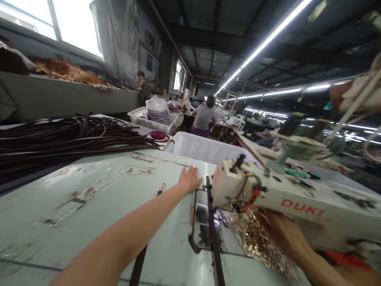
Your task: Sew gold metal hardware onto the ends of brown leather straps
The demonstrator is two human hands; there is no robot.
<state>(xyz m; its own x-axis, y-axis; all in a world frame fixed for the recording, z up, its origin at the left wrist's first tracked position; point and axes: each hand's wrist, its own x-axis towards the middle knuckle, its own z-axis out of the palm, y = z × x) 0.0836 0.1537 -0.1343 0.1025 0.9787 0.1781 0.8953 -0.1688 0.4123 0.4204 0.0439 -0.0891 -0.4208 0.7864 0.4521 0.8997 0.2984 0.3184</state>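
My left hand (189,179) lies on the pale green table (166,230), fingers stretched out and apart, just left of the sewing machine (235,186). A dark brown strap (212,222) runs lengthwise past the needle area, close to that hand's right side. My right hand (278,224) reaches under the machine's arm, beside a heap of gold metal hooks (258,236); its fingers are mostly hidden and blurred. One small metal clasp (160,189) lies on the table left of my left forearm. Below that forearm, another dark strap (138,267) shows.
A thick bundle of dark straps (59,137) covers the table's left back. Behind the table stands a white plastic bin (202,147), with a filled bin (151,119) farther off. A person in a grey top (204,117) sits beyond. A thread stand (303,147) rises at the right.
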